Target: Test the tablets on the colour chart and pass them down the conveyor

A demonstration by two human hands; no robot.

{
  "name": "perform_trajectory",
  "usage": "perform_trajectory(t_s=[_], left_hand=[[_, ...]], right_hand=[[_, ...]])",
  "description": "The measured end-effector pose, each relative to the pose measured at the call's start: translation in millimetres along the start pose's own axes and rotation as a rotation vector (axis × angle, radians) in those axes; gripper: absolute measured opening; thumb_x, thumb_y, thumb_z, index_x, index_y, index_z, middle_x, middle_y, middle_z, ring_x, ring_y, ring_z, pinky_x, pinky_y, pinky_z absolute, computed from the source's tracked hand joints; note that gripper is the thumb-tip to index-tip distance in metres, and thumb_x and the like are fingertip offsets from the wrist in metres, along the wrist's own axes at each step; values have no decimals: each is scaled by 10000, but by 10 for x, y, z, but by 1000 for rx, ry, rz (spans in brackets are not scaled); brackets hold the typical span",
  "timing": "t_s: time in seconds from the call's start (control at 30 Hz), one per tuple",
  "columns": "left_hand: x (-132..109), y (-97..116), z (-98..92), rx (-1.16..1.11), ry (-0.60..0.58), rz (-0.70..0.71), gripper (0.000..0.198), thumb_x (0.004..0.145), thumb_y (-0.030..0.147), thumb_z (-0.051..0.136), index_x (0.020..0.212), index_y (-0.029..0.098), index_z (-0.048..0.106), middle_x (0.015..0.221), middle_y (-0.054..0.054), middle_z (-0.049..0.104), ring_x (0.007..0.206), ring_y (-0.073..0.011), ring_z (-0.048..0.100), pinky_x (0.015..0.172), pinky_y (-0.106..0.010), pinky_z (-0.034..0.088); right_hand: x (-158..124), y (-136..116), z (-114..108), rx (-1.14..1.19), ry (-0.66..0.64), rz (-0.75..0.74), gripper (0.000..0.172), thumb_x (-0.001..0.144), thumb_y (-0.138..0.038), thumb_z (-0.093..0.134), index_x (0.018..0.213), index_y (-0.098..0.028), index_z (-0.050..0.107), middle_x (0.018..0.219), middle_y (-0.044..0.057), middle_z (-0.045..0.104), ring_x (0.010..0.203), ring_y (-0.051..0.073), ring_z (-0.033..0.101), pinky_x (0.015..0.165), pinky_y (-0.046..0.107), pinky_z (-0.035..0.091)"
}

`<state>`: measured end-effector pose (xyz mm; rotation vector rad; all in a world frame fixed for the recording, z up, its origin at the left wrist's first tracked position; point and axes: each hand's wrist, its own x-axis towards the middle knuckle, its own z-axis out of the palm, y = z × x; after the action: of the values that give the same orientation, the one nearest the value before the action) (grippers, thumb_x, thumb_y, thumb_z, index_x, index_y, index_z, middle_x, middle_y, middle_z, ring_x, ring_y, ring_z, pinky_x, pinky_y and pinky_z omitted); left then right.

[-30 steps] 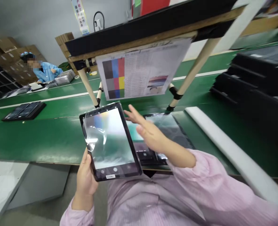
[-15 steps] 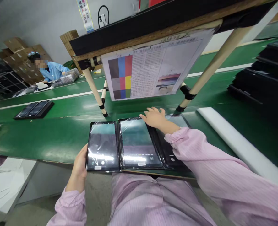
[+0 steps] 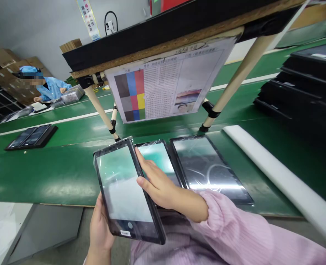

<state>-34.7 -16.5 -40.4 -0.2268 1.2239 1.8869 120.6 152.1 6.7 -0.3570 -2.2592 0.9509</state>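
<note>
A black-framed tablet (image 3: 125,187) in clear film is lifted and tilted above the bench edge, its screen lit pale green and white. My left hand (image 3: 100,224) holds its lower left side, fingers partly hidden behind it. Against its right edge lies my right hand (image 3: 158,182), gripping that side with the thumb near the front. Behind my right hand, a second tablet (image 3: 158,156) lies on the green bench, partly covered. To its right rests a third tablet (image 3: 207,165) with a darker, glossy screen.
Over the bench (image 3: 69,176) stands a pipe-legged shelf (image 3: 151,44) with a hanging chart (image 3: 163,88). White foam strip (image 3: 267,173) and stacked black trays (image 3: 303,92) are at right. Two tablets in a tray (image 3: 31,137) lie left. A person in blue (image 3: 51,88) sits beyond.
The left tablet has been raised from the bench and tilted. My right hand has come down and left from the other tablets to its right edge. The view has shifted slightly.
</note>
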Motion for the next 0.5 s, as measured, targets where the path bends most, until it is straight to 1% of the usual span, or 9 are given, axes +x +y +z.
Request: perform_trajectory(t_s=[0.1, 0.17, 0.2, 0.27, 0.33, 0.4, 0.47, 0.5], left_hand=[[10, -15, -16, 8, -11, 0, 284, 940, 375, 537, 1085, 284, 763, 1162, -48, 760, 1074, -250, 713, 963, -396, 563], [6, -14, -25, 44, -11, 33, 255, 900, 373, 612, 1079, 273, 764, 1137, -45, 766, 1082, -256, 709, 951, -387, 570], [-3, -14, -27, 71, -13, 61, 268, 874, 375, 658, 1093, 262, 760, 1135, -49, 766, 1076, -260, 711, 936, -383, 577], [-32, -17, -23, 122, -16, 121, 352, 813, 391, 743, 1128, 234, 749, 1138, -71, 763, 1048, -272, 719, 890, -374, 597], [-65, -12, -12, 158, -9, 155, 442, 760, 411, 800, 1152, 215, 741, 1130, -91, 764, 1025, -285, 726, 852, -370, 610], [-77, 18, -3, 173, 7, 165, 484, 742, 416, 818, 1173, 211, 733, 1132, -98, 763, 1041, -293, 723, 858, -372, 610], [-47, 87, -7, 184, 29, 165, 465, 762, 394, 801, 1184, 213, 728, 1154, -99, 757, 1077, -290, 711, 890, -374, 601], [-13, 136, -18, 195, 34, 166, 445, 778, 377, 783, 1188, 212, 726, 1172, -101, 751, 1096, -286, 704, 907, -374, 594]], right_hand=[[-24, 0, -88, -101, 33, -45, 764, 1045, -576, 208, 1606, -186, -134, 1298, 163, 628, 1078, 292, 606, 930, 479, 469], [-53, 5, -115, -165, 70, -63, 770, 1044, -575, 223, 1600, -197, -154, 1273, 151, 640, 1041, 285, 610, 903, 470, 468], [-71, 9, -118, -205, 86, -66, 769, 1042, -577, 233, 1603, -203, -138, 1305, 153, 625, 1067, 289, 606, 908, 471, 461], [-106, 22, -105, -295, 98, -45, 753, 1042, -570, 247, 1615, -194, -63, 1412, 167, 560, 1185, 307, 570, 948, 490, 433], [-121, 39, -82, -376, 61, 22, 720, 1047, -545, 239, 1617, -152, 43, 1491, 178, 491, 1298, 321, 507, 988, 509, 401], [-93, 71, -79, -424, -24, 101, 709, 1049, -534, 217, 1602, -99, 141, 1505, 187, 475, 1357, 323, 463, 1013, 519, 380], [-6, 145, -134, -468, -113, 184, 730, 1042, -541, 228, 1593, -65, 175, 1517, 195, 458, 1384, 317, 440, 1040, 515, 364], [57, 208, -188, -506, -142, 243, 730, 1040, -537, 244, 1596, -70, 167, 1537, 186, 434, 1400, 305, 423, 1064, 505, 349]])
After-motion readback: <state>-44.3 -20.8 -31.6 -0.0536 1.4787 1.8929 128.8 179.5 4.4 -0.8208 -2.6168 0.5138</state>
